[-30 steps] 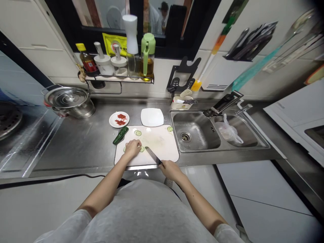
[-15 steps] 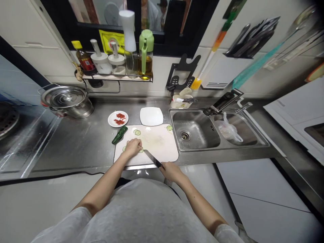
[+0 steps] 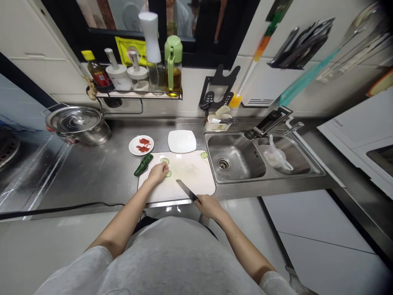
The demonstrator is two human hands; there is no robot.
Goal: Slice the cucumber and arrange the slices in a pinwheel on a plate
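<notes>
My left hand [image 3: 157, 173] is over the left part of a white cutting board [image 3: 196, 180], its fingers curled down on cucumber slices [image 3: 168, 174]; one pokes out at the fingertips and the rest is hidden. Just beyond the fingers lie a few more slices [image 3: 165, 160]. My right hand [image 3: 210, 206] grips the black handle of a knife [image 3: 186, 189], whose blade rests low over the board, pointing up and left, apart from the slices. A dark green piece of cucumber [image 3: 143, 164] lies across the board's left edge. Another small slice pile [image 3: 204, 155] sits at the far right corner.
Behind the board stand a square white plate [image 3: 182, 141] and a round plate [image 3: 134, 146] with chopped red bits. To the right is a double sink [image 3: 211, 164] with a plastic bag [image 3: 278, 158]. A lidded steel pot [image 3: 95, 135] stands left, below a bottle rack [image 3: 139, 95].
My left hand has moved away from me across the board, and the slices by its fingers have shifted with it. The knife stays nearly in place, now farther from that hand.
</notes>
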